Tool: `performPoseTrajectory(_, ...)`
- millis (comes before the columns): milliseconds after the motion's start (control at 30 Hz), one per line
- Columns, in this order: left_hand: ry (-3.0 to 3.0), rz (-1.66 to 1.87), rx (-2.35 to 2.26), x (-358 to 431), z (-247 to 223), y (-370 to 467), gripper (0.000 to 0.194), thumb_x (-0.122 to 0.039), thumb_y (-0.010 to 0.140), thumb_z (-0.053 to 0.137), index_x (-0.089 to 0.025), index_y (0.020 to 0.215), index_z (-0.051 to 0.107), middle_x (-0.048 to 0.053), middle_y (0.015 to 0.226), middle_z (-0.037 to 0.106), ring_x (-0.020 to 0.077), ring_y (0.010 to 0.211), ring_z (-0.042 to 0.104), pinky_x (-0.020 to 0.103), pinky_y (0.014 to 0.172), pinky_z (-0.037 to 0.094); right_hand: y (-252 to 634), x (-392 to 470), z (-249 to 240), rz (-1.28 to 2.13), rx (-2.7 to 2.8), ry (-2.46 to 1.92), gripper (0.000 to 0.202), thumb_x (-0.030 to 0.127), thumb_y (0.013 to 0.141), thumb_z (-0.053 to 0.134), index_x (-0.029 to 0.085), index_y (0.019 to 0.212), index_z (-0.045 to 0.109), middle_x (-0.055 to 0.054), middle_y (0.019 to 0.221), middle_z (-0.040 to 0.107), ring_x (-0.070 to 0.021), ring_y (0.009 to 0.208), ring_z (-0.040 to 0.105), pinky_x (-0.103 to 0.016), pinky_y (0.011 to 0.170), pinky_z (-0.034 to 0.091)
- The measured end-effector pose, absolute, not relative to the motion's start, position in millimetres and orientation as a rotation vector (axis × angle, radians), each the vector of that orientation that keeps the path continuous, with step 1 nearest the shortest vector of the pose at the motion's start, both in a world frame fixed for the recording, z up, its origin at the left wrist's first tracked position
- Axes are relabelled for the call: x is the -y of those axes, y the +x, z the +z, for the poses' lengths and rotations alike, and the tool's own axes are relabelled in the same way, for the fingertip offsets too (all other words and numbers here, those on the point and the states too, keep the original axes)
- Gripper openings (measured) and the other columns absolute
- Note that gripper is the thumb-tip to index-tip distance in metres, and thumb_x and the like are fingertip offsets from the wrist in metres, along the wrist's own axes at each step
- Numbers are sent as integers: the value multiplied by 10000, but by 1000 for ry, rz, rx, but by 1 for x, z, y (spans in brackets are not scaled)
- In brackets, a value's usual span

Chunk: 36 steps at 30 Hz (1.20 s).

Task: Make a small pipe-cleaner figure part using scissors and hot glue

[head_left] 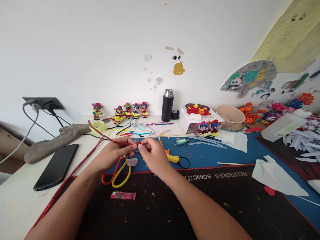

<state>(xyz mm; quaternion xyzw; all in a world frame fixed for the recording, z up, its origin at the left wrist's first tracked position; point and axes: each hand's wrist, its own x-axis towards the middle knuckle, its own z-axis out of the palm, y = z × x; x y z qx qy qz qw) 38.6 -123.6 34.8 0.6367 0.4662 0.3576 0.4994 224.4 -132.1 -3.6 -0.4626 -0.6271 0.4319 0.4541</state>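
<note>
A red braided cord (85, 159) runs up from the lower left, with another length of it reaching toward the upper left. My left hand (121, 150) pinches the cord between thumb and fingers. Close against it, my right hand (153, 155) grips a small bunched, knot-like part at the cord's end, between thumb and forefinger. Below the hands lie scissors (121, 173) with red and yellow handles, their blades hidden by the hands. A small greyish-purple block (132, 162) rests against them. Nearer to me is a red lighter (123, 195) on the black mat.
A black phone (56, 166) and a driftwood piece (57, 143) lie at left. Behind stand several small figurines (118, 115), a black thermos (167, 105) and a white box (186, 121). A yellow-handled tool (173, 158) sits right of my hands. Tissue (277, 176) and paper strips (303, 141) lie farther right.
</note>
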Motion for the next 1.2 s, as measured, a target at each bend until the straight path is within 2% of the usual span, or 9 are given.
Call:
performPoseTrajectory(233,1569,871,-1099,124,35,40,335,-512,844,806,-194,765,736,9,689,663,166,676,576,262,639,461,224,133,-4,1124,1532,-1141,171,399,947,593,230,928,600,54,582,558,-139,502,517,-245,494,335)
performPoseTrajectory(367,1564,852,-1120,124,35,41,364,-538,807,832,-191,760,733,13,682,666,170,667,573,260,629,458,223,133,-2,1147,1517,-1134,170,396,941,592,229,909,588,60,567,556,-131,473,494,-244,481,323)
performPoseTrajectory(567,1552,858,-1090,121,32,34,343,-533,829,820,-193,824,780,37,730,697,181,693,596,269,649,486,224,131,-2,1147,1480,-1127,161,371,929,582,230,852,573,59,566,553,-123,449,465,-248,472,308)
performPoseTrajectory(767,1460,1025,-1174,113,24,25,352,-521,726,900,-185,791,815,46,666,697,166,620,563,263,591,467,223,131,0,1144,1492,-1141,146,351,915,588,230,835,571,63,557,524,-128,460,443,-254,477,297)
performPoseTrajectory(933,1354,1226,-1101,110,23,25,316,-453,685,943,-184,676,776,26,631,664,140,591,533,246,570,448,224,132,3,1159,1483,-1149,132,324,895,596,228,812,562,64,555,510,-127,477,423,-254,487,304)
performPoseTrajectory(1200,1165,1407,-1018,109,28,26,336,-382,597,1003,-177,743,781,-5,652,645,106,571,530,207,526,414,224,133,2,1136,1513,-1161,119,323,887,609,223,829,583,65,573,490,-131,520,414,-252,506,297)
